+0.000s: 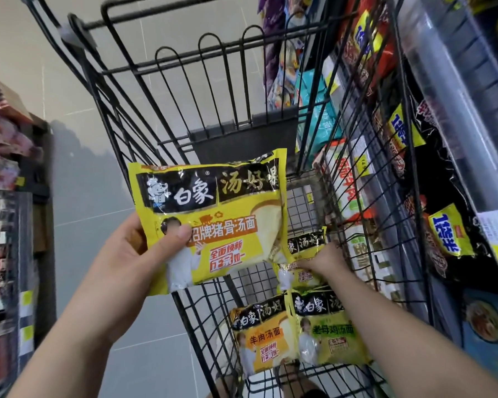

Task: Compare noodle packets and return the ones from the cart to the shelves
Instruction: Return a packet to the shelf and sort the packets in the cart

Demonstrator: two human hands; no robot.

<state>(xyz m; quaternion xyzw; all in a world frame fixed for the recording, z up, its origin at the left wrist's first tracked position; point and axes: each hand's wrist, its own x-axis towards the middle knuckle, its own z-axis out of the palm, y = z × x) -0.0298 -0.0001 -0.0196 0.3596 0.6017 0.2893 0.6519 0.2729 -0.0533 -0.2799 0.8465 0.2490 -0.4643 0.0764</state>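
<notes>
My left hand (144,248) grips a yellow and black noodle packet (213,214) by its lower left corner and holds it up over the black wire cart (273,139). My right hand (322,261) reaches down into the cart and pinches a second yellow packet (306,245) lying on the cart floor. Two more packets lie nearer to me in the cart: one with an orange label (260,337) and one with a green label (332,331).
Shelves (443,139) packed with red, black and yellow noodle packets run along the right side, close against the cart. Another rack of packets (3,196) stands at the left edge. Grey tiled floor (98,168) lies left of the cart.
</notes>
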